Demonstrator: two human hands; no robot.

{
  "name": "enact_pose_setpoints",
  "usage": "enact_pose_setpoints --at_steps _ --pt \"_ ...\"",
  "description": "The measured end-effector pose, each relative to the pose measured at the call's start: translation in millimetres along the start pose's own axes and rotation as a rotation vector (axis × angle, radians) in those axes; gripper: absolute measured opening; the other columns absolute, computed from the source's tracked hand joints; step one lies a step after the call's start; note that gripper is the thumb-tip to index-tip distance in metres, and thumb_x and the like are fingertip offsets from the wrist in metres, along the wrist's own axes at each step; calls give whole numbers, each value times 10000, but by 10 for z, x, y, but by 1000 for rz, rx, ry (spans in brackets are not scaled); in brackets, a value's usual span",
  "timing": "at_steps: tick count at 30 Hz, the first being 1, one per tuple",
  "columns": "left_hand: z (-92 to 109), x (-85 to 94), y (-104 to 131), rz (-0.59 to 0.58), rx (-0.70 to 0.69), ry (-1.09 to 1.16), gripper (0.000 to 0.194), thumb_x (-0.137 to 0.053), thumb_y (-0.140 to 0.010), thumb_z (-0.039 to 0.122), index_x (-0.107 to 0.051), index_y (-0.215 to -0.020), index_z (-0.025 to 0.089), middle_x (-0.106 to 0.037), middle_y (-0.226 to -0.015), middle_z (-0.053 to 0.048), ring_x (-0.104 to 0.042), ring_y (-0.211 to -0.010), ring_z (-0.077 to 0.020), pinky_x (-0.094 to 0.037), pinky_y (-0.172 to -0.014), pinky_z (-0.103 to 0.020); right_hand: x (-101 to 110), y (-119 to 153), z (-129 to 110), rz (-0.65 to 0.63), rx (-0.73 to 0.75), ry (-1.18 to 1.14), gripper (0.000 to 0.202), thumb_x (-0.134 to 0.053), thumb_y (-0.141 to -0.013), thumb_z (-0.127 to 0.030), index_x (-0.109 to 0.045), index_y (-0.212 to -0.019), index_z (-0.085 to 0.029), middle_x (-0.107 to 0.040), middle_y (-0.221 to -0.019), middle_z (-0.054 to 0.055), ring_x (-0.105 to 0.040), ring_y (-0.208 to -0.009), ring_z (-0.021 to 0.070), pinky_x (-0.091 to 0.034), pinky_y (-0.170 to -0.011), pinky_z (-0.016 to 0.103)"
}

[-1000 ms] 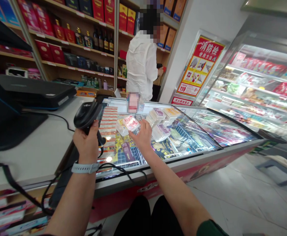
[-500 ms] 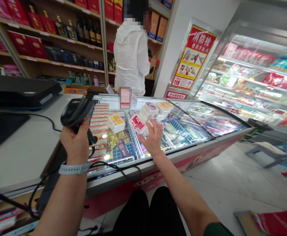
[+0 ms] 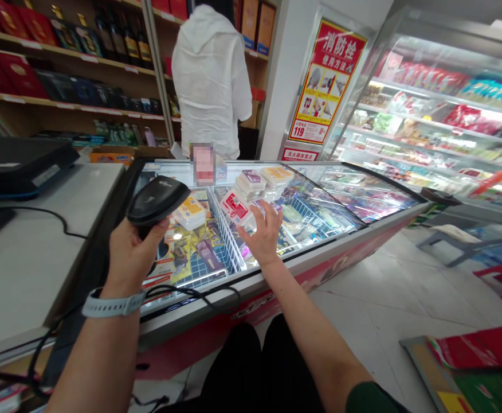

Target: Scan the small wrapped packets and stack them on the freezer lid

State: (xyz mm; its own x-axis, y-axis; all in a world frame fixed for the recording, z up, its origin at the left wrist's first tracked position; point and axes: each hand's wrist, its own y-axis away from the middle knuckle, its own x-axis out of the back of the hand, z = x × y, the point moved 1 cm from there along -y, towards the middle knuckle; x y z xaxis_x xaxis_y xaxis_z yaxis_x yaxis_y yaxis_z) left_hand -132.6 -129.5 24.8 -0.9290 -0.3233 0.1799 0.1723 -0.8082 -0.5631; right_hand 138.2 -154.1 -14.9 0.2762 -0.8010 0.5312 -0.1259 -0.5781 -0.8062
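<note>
My left hand (image 3: pixel 133 249) is wrapped round the handle of a black barcode scanner (image 3: pixel 159 198), raised over the left end of a glass-topped chest freezer (image 3: pixel 294 264). My right hand (image 3: pixel 265 232) is open, fingers spread and slightly bent, beside a clear plastic box with a red label (image 3: pixel 235 206). Whether its thumb and forefinger touch that box I cannot tell. Behind the box stand stacked boxes with purple labels (image 3: pixel 251 179) and yellow labels (image 3: pixel 277 174). Another yellow-labelled box (image 3: pixel 191 211) lies on the glass near the scanner head.
A white counter (image 3: pixel 66 246) with a black device (image 3: pixel 23 166) is at left. Black cable (image 3: pixel 199 291) loops over the freezer's front edge. Beyond the freezer, a person in white (image 3: pixel 210 86) faces the shelves. A refrigerated display (image 3: pixel 431 115) and a grey stool (image 3: pixel 453 238) are at right.
The scanner has swung right, its head now close to the yellow-labelled box. My right hand stays beside the red-labelled box. The view has shifted slightly.
</note>
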Motion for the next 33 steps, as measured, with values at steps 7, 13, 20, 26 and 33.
enact_pose_setpoints --at_steps 7,13,20,26,33 --pt "20 -73 77 -271 -17 62 475 -756 -735 462 -675 -1078 144 -738 -1049 -82 -672 -971 -261 -560 -905 -404 5 14 -43 0 35 11 501 -625 -909 -546 -614 -1294 -226 -532 -1470 156 -453 -1409 305 -153 -1243 582" --pt "16 -96 104 -410 -44 -1 424 -719 -763 488 -673 -1042 172 -732 -1024 -74 -665 -949 -264 -563 -886 -401 24 11 -49 -23 19 -6 498 -610 -919 -529 -606 -1314 -227 -518 -1482 151 -443 -1418 313 -150 -1243 594" --pt "-47 -96 95 -480 -106 -30 441 -729 -781 471 -671 -1114 187 -733 -1085 -73 -670 -980 -268 -555 -888 -382 12 20 -39 44 54 10 487 -577 -940 -547 -614 -1299 -219 -543 -1464 154 -470 -1403 284 -140 -1255 561" --pt "-69 -104 101 -498 -109 -22 406 -705 -804 429 -671 -1128 187 -730 -1105 -83 -680 -972 -272 -554 -871 -383 19 21 -44 0 17 5 496 -601 -924 -549 -612 -1306 -233 -527 -1485 142 -453 -1417 294 -137 -1254 576" --pt "3 -120 101 -528 -109 -15 409 -693 -806 440 -684 -1120 178 -741 -1081 -86 -678 -974 -274 -553 -872 -385 43 20 -52 5 4 -18 507 -611 -919 -542 -610 -1313 -223 -522 -1484 151 -448 -1421 301 -131 -1258 579"
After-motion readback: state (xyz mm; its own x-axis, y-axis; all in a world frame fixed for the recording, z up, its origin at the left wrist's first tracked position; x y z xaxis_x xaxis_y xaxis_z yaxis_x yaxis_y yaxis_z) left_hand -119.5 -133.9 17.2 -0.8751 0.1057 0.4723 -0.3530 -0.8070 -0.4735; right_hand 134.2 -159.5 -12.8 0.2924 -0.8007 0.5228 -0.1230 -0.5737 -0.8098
